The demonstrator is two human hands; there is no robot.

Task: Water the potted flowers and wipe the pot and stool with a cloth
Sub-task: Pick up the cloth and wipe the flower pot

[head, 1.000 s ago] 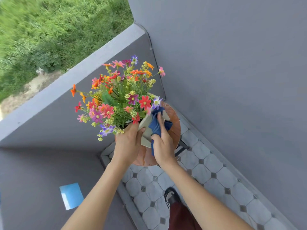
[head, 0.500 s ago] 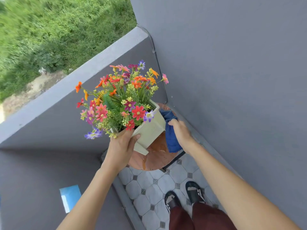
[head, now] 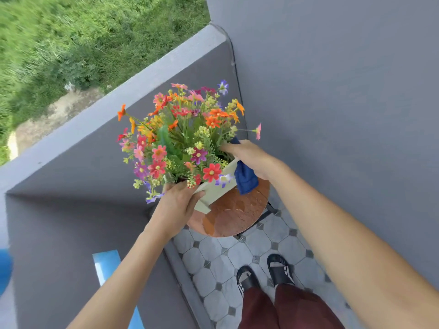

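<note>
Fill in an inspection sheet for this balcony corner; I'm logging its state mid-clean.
Surface: round brown stool, wet patches on top.
Job's things: flowers in a tilted cream pot; blue cloth against the pot.
Clutter: nothing seen.
Grippers: left hand grips the pot's near corner; right hand holds the cloth at the rim.
Cables: dark cable down the wall corner.
Surroundings: grey walls, tiled floor, grass beyond the parapet.

Tilted cream pot (head: 215, 188) of colourful flowers (head: 183, 134), blue cloth (head: 245, 178), wet stool (head: 237, 212)
</note>
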